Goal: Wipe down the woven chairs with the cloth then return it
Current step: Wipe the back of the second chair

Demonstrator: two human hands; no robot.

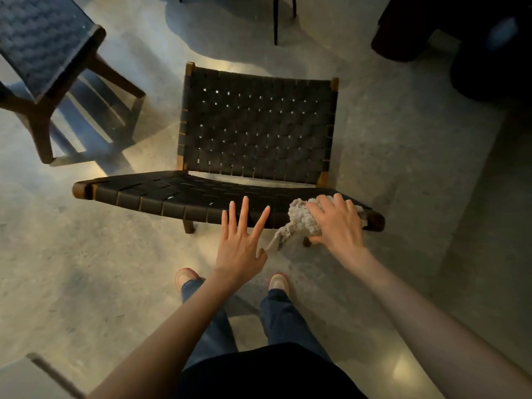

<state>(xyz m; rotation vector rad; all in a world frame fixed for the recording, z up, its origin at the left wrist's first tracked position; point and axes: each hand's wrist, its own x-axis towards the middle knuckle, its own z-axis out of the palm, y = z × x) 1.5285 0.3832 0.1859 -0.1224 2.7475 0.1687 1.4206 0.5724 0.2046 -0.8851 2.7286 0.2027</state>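
A low chair [253,125] with dark woven straps on a brown wooden frame stands in front of me, seen from above. My right hand [336,223] presses a crumpled beige cloth [299,220] on the near right end of the chair's woven top edge; a corner of the cloth hangs down toward the floor. My left hand [241,240] hovers beside it with fingers spread, holding nothing, its fingertips over the same edge. A second woven chair [43,53] stands at the upper left.
The floor is pale polished concrete [86,269]. Thin dark furniture legs [276,21] stand at the top centre, and a dark bulky piece of furniture [460,38] fills the upper right. My feet [187,276] are just short of the chair. A pale edge [37,367] shows at the bottom left.
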